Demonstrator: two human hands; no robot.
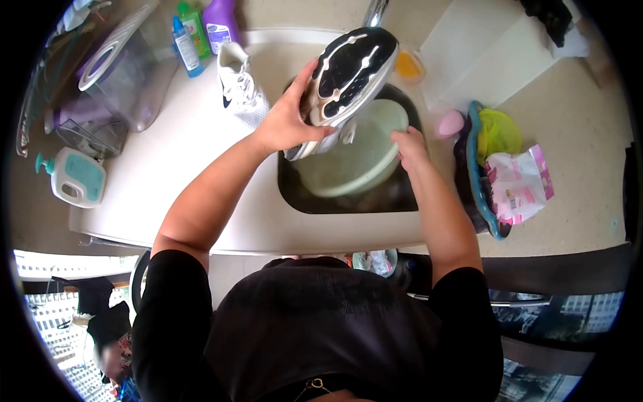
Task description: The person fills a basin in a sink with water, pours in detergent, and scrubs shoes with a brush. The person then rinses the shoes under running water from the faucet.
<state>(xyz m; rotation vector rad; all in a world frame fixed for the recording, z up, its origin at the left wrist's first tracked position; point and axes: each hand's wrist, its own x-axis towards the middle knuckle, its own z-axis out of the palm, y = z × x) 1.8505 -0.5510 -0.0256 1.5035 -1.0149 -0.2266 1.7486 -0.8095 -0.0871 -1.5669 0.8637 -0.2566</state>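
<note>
My left hand (289,119) is closed around a sneaker (355,70), its black and white sole turned up toward me, held above the sink (295,197). With my right hand (410,145) I grip the right rim of a pale green basin (375,151), which sits tilted in the dark sink bowl. The basin's left part is hidden behind the sneaker and my hand. A second white sneaker (240,87) with laces stands on the counter left of the sink.
Bottles, one purple (220,27) and one blue (187,47), stand at the back left. A pump bottle (79,177) and clear plastic bins (127,74) are further left. To the right lie a blue-rimmed tray (477,174), a pink-white packet (516,184) and a pink oval item (450,124). The faucet (376,12) rises behind.
</note>
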